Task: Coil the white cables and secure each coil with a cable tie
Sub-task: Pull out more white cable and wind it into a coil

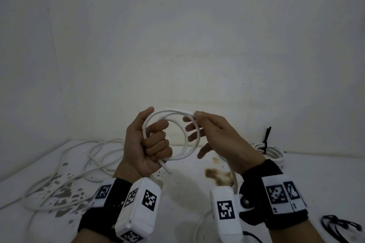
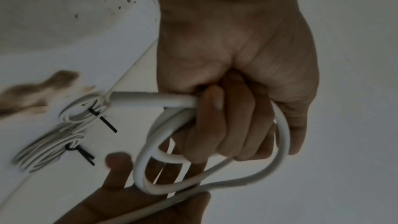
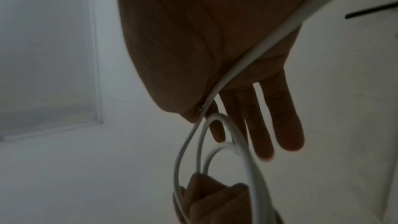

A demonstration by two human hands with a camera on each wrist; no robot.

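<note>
The left hand (image 1: 147, 145) is clenching the white cable (image 1: 173, 134) coil, loops standing upright beyond its curled fingers. The right hand (image 1: 212, 132) is pinching the top strand between thumb and forefinger — other fingers spread — with the slack trailing down behind that palm, so it sits nearer for laying the next loop.

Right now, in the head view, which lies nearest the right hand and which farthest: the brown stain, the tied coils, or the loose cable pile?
From the right hand:
1. Brown stain, just below it.
2. Tied coils, to its right by the wall.
3. Loose cable pile, far left.
</note>
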